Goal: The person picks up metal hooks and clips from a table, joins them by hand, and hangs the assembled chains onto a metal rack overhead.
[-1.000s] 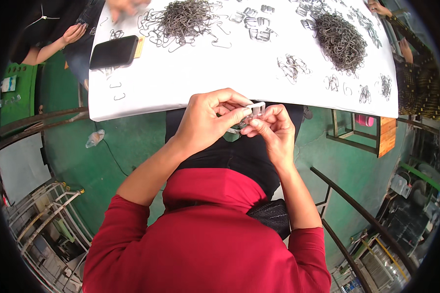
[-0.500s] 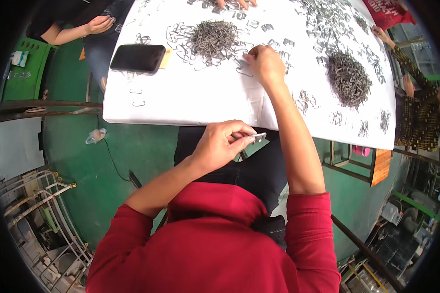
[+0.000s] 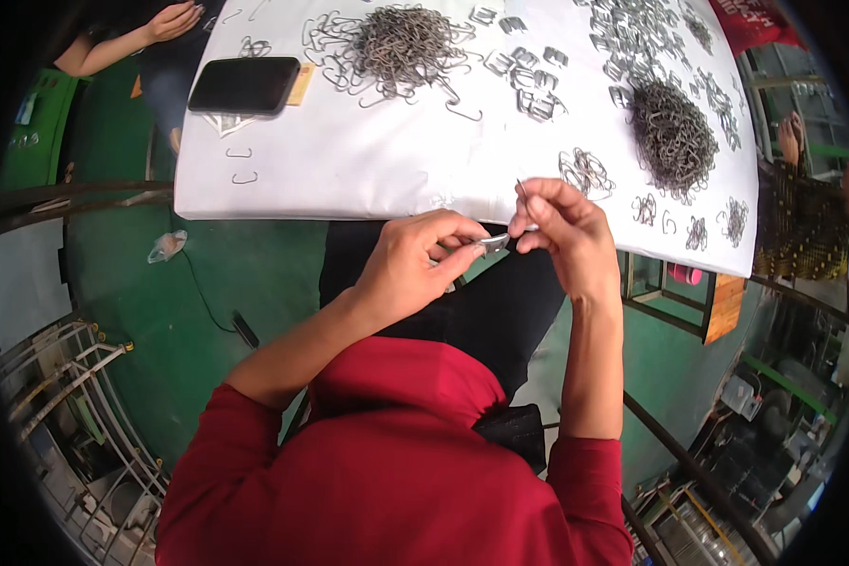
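Note:
My left hand (image 3: 413,257) pinches a small shiny metal plate (image 3: 492,245) between thumb and fingers, just off the table's near edge. Close beside it on the right, my right hand (image 3: 575,231) is closed on a thin wire hook (image 3: 521,191), mostly hidden by the fingers. The two hands' fingertips nearly meet at the plate. Beyond them on the white table (image 3: 349,174) lies a tangled pile of bent wire hooks (image 3: 401,47). To the right of that pile sit several small metal buckle-like pieces (image 3: 536,87).
A black phone (image 3: 245,85) lies on the table's left side, near two loose hooks (image 3: 243,177). Another dense wire pile (image 3: 672,137) and small clusters (image 3: 587,172) are on the right. Co-workers' hands (image 3: 174,21) show at the left and right edges.
My right hand has come back from the wire pile to my left hand, bringing a wire hook. The view has shifted slightly; a co-worker's hand at the far edge is gone from sight.

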